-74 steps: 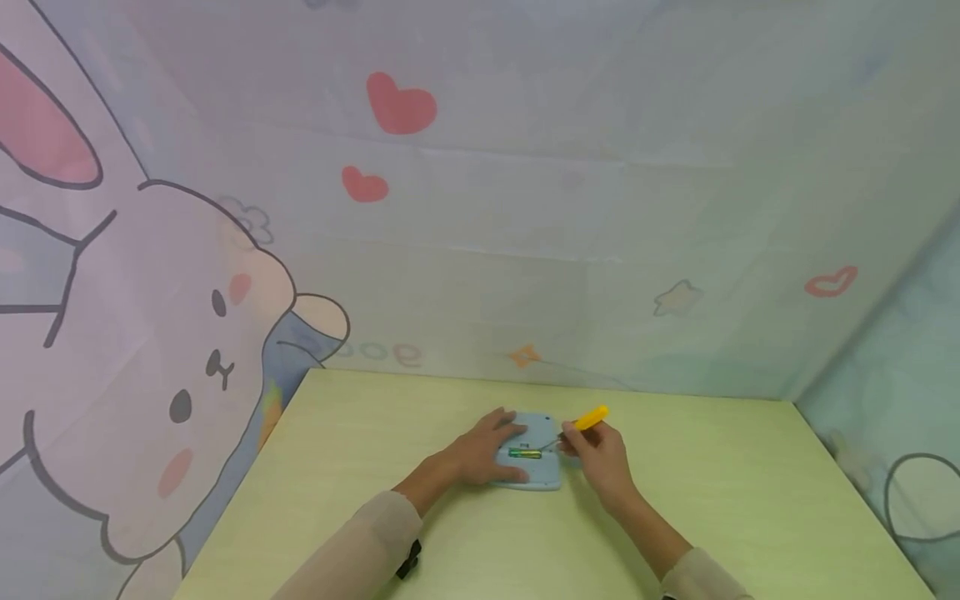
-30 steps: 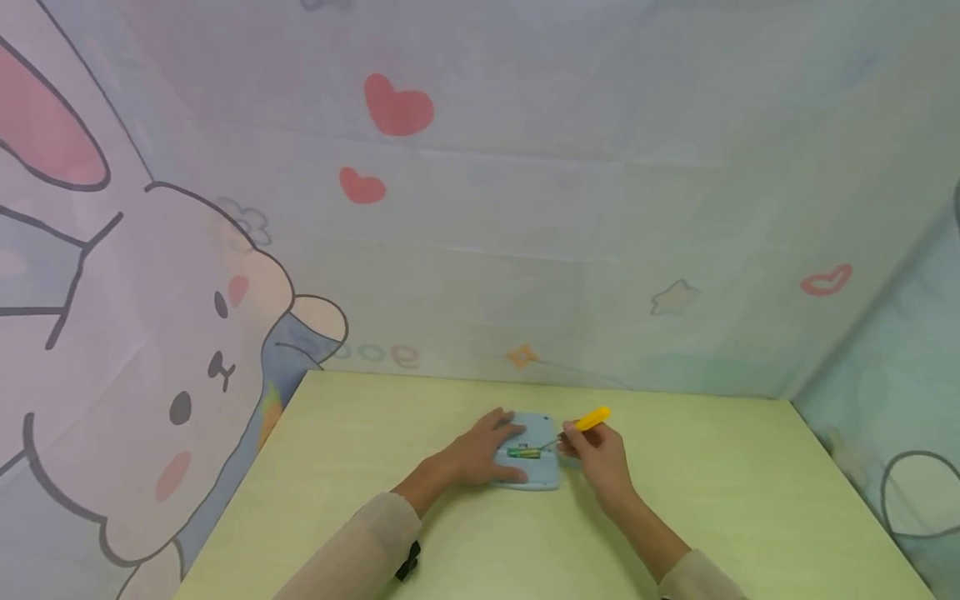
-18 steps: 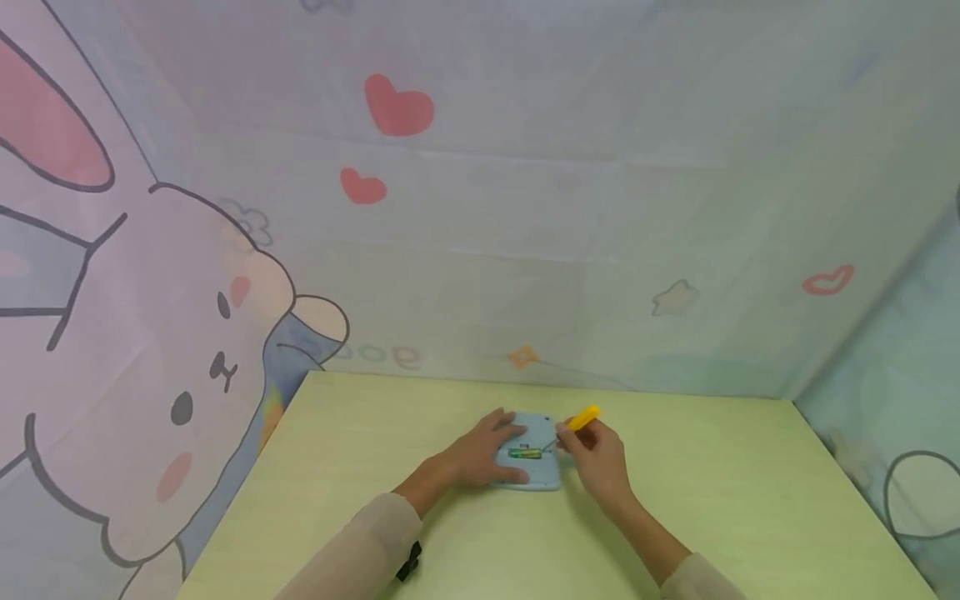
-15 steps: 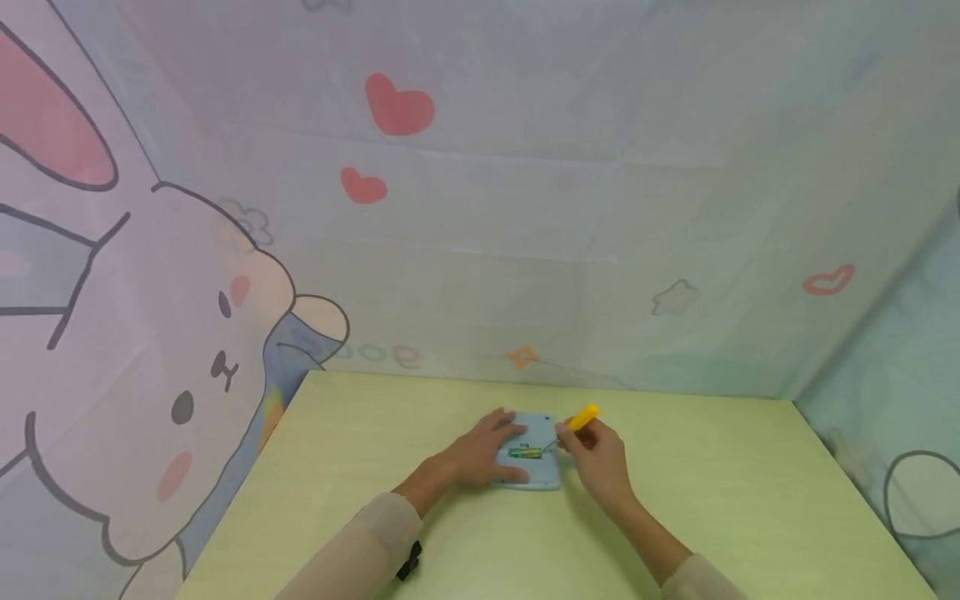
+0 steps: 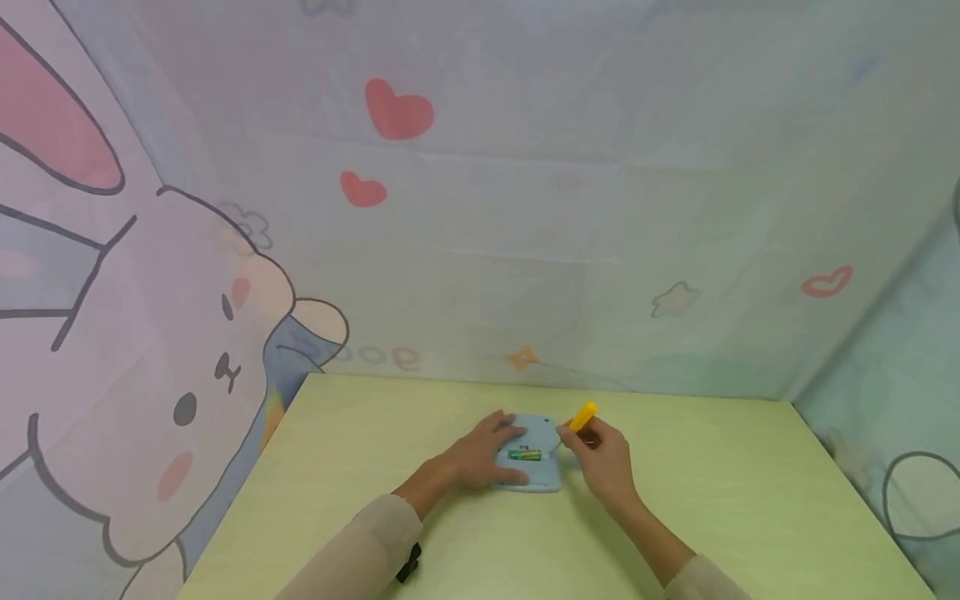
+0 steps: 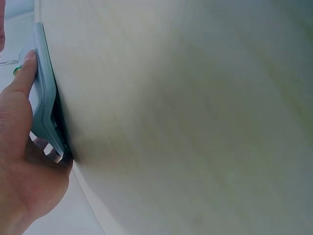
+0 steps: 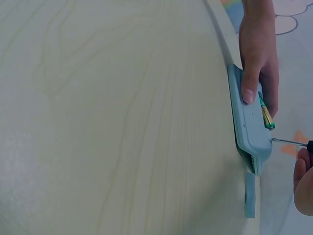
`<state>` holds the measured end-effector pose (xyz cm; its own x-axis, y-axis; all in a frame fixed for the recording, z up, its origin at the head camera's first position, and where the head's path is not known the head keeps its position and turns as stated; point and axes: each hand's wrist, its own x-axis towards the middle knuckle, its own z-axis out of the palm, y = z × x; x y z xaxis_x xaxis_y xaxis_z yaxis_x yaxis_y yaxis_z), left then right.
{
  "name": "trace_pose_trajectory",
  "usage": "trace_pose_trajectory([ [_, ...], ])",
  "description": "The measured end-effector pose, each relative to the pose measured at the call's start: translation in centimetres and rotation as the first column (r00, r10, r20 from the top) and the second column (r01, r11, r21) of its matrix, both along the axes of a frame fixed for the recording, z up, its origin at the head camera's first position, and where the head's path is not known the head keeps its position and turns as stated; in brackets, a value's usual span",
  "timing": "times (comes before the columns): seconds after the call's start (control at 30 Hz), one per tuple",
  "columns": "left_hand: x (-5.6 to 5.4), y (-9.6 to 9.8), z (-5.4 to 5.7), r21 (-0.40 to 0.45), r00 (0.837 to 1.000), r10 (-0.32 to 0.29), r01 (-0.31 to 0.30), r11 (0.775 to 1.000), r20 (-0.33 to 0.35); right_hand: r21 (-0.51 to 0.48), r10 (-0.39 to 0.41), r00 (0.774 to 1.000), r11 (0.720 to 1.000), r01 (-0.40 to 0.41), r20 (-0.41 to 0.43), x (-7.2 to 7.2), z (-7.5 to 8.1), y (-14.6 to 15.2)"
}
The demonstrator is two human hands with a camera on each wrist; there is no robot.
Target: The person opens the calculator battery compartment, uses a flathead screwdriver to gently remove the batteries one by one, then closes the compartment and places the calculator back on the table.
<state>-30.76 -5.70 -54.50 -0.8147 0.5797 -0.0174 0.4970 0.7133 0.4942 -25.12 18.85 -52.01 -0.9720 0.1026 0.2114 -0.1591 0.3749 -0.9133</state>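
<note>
A light-blue device point(image 5: 536, 479), shaped like a calculator, lies with its back up on the table. Its battery slot is uncovered, and a green-and-gold battery point(image 5: 525, 455) sits inside. My left hand point(image 5: 480, 450) holds the device's left part, thumb and fingers spread over its back. In my right hand point(image 5: 606, 462), thumb and fingers pinch a screwdriver point(image 5: 582, 417) with a yellow handle, tilted, its thin shaft pointing down at the slot's right end. In the right wrist view, the screwdriver shaft point(image 7: 288, 142) reaches the device's edge near the battery end; exact contact is unclear.
A small flat light-blue piece point(image 7: 250, 196), like a battery cover, lies on the table just beside the device. A black strap-like item point(image 5: 409, 563) shows by the left sleeve. The pale green table point(image 5: 360, 433) meets a printed cloth backdrop point(image 5: 480, 250) behind.
The screwdriver has tipped to a steeper angle, and its tip has shifted slightly right, off the battery's end. My left hand and the device have stayed in place.
</note>
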Motion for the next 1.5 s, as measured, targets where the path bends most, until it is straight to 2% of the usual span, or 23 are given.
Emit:
trace_pose_trajectory([
  [0.73,0.1,0.0,-0.3,-0.004,1.0,0.015,-0.015,1.0,0.004,0.012,-0.019,1.0,1.0,0.02,-0.01,0.1,0.1,0.5],
  [1.17,0.1,0.1,-0.2,-0.009,1.0,0.009,-0.009,1.0,0.002,0.059,-0.033,0.997,0.998,0.037,-0.064,0.1,-0.2,0.8],
  [1.5,-0.2,0.0,-0.6,-0.008,1.0,0.007,-0.007,1.0,-0.014,0.073,-0.043,0.997,0.996,0.047,-0.065,0.0,-0.5,1.3],
])
